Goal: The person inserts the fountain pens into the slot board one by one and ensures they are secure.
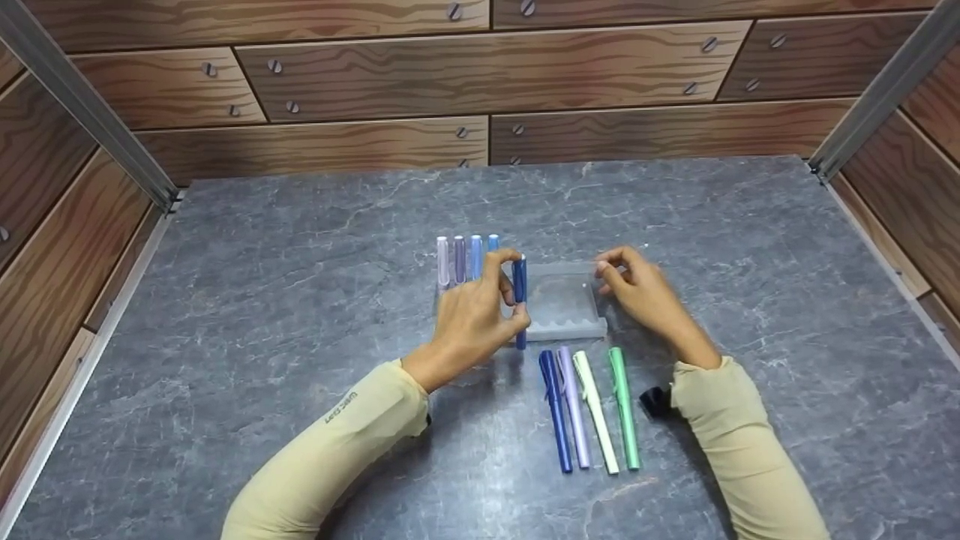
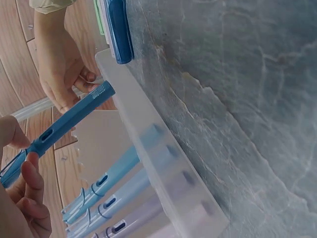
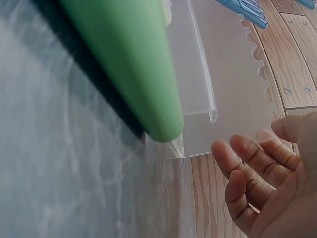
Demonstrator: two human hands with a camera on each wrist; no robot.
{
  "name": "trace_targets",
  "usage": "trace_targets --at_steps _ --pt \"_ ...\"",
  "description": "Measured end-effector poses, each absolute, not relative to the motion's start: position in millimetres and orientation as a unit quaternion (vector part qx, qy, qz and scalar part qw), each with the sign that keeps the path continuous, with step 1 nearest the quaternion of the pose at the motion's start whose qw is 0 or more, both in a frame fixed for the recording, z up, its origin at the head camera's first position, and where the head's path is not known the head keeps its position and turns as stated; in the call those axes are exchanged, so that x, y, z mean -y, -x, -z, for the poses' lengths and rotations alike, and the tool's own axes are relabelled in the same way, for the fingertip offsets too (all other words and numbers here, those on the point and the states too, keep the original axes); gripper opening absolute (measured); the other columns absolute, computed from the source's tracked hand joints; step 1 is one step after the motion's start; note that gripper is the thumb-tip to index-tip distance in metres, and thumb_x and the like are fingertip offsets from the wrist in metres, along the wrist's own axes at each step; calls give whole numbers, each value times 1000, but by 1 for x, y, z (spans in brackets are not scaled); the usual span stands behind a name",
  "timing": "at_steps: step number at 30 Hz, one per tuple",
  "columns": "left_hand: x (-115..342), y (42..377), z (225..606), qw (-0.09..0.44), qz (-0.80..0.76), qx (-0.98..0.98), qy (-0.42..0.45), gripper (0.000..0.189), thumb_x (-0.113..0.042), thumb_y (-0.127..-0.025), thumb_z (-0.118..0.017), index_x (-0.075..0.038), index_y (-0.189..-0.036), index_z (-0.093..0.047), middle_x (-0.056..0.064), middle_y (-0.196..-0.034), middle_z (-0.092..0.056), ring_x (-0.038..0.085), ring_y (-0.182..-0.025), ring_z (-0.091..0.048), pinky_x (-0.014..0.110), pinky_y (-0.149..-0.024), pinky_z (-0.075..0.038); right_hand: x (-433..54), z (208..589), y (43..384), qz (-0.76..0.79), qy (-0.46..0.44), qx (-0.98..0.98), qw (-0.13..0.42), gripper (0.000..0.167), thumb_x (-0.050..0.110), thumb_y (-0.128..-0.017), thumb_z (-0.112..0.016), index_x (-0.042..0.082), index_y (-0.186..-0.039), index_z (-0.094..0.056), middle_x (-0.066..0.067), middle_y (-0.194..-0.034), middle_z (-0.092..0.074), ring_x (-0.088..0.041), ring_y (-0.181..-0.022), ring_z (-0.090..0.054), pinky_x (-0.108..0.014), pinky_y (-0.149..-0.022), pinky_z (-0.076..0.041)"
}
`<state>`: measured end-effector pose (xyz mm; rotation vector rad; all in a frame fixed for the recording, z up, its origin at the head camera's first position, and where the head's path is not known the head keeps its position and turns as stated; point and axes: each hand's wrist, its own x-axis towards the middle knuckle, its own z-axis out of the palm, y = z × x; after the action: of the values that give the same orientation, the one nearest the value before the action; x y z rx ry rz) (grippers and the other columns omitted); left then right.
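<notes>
A blue pen (image 1: pixel 520 277) stands nearly upright in my left hand (image 1: pixel 471 311), pinched between thumb and fingers. It is over the translucent plastic pen case (image 1: pixel 570 330), which has a notched holder inside. Several pens in lilac, purple and blues, such as the purple pen (image 1: pixel 460 259), sit side by side in the case's left part, partly hidden behind the left hand. My right hand (image 1: pixel 646 296) holds the case's right edge, the thumb on one side and fingertips behind the clear plastic (image 3: pixel 233 99) in the right wrist view.
In front of the case lie a dark blue pen (image 1: pixel 556 412), a lilac pen (image 1: pixel 574 412), a pale green pen (image 1: pixel 597 412) and a green pen (image 1: pixel 624 409). They rest on the grey marbled table (image 1: pixel 262 300). Wood-patterned panels (image 1: pixel 375 82) enclose its back and sides.
</notes>
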<state>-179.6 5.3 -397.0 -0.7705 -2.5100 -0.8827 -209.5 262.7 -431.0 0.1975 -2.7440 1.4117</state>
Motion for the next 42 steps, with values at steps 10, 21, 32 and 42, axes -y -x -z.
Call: trace_targets --at_steps 10,21,32,42 --pt "-6 186 395 248 284 882 283 56 -12 -74 -69 -15 -122 -39 -5 -72 -62 7 -47 -43 19 -42 -31 -262 430 210 -453 -64 889 21 30 21 -102 -45 -2 -118 -54 -22 -106 -63 -37 -88 -69 -32 -78 -55" --pt "-4 193 397 277 259 882 280 55 -12 -75 -69 -15 -122 -41 -5 -71 -64 11 -47 -46 22 -42 -34 -262 430 209 -462 -62 885 18 30 21 -102 -45 -4 -118 -53 -23 -107 -62 -37 -88 -69 -42 -81 -56" --pt "-6 197 401 273 251 886 278 56 -14 -77 -70 -15 -124 -40 -5 -70 -65 11 -46 -48 22 -41 -34 -262 429 208 -458 -60 886 23 29 22 -102 -46 -2 -117 -54 -22 -106 -63 -36 -87 -69 -27 -76 -54" --pt "-7 199 403 265 228 898 267 55 -18 -76 -69 -16 -124 -42 -5 -67 -66 14 -46 -52 28 -39 -39 -260 427 207 -461 -63 885 22 29 18 -102 -45 -5 -118 -53 -26 -107 -62 -40 -87 -69 -40 -80 -55"
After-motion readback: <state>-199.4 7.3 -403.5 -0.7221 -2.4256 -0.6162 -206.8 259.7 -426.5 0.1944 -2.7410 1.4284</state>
